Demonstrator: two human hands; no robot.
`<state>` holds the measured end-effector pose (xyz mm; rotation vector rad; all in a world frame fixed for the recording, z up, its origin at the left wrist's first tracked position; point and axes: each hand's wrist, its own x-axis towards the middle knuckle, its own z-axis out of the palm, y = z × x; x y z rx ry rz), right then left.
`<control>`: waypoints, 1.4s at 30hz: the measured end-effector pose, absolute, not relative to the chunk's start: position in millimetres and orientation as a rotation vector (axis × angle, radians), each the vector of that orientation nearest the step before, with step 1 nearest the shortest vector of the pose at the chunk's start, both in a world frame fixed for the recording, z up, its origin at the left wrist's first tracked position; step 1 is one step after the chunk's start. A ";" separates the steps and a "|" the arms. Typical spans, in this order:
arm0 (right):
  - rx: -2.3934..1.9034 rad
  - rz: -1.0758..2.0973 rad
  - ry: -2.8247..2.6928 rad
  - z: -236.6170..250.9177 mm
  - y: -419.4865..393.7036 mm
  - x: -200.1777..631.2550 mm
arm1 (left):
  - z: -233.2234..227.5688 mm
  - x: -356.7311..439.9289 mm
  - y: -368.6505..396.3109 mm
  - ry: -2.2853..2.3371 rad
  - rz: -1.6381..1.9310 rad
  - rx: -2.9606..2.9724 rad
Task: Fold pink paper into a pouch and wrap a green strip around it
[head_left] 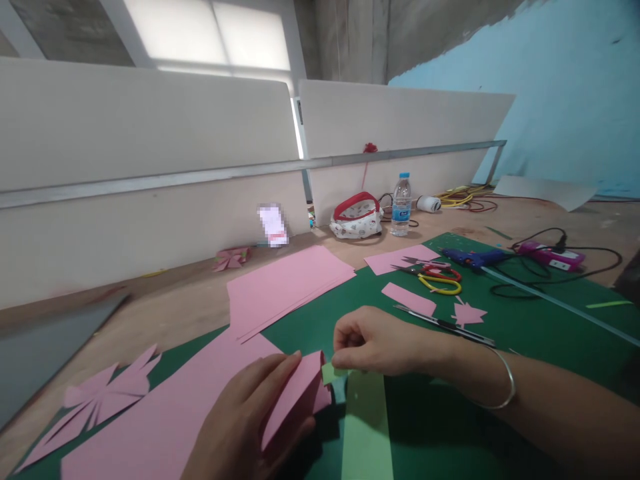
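A folded piece of pink paper [297, 393] is held between the thumb and fingers of my left hand [245, 407], its fold standing upright. My right hand [373, 340] pinches a small green paper piece [331, 373] against the right edge of that pink fold. Beneath my right hand a light green paper strip [369, 427] runs towards me over the green cutting mat [430, 413]. Under and beside my left hand lies a large pink sheet [165, 400]. A utility knife [445, 324] rests just beyond my right wrist.
Stacked pink sheets [290, 287] lie ahead, a cut pink paper shape [107, 397] at left. Scissors [440, 280], a blue glue gun [475, 258], a purple power strip [553, 256] and cables are at right. A water bottle [401, 207] and white pouch [357, 220] stand at the back.
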<state>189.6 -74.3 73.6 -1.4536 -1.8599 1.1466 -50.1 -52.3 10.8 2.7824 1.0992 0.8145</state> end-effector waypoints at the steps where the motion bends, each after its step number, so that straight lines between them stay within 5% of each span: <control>1: -1.441 1.166 -1.866 73.0 -74.5 189.6 | 11.1 -50.3 -51.9 1.088 0.793 2.804; 14: -1.383 1.479 -1.679 59.5 -73.0 181.1 | 14.2 -44.8 -52.3 1.036 0.736 3.006; 23: -1.490 1.399 -1.713 64.2 -75.5 181.4 | 10.8 -42.7 -55.0 1.054 0.748 3.001; 36: -1.586 1.206 -1.701 36.0 -64.1 169.9 | 26.6 -35.0 -60.2 1.432 0.816 1.887; 42: -1.546 1.277 -1.689 25.5 -64.4 166.1 | 45.8 -38.9 -57.1 1.885 0.972 2.001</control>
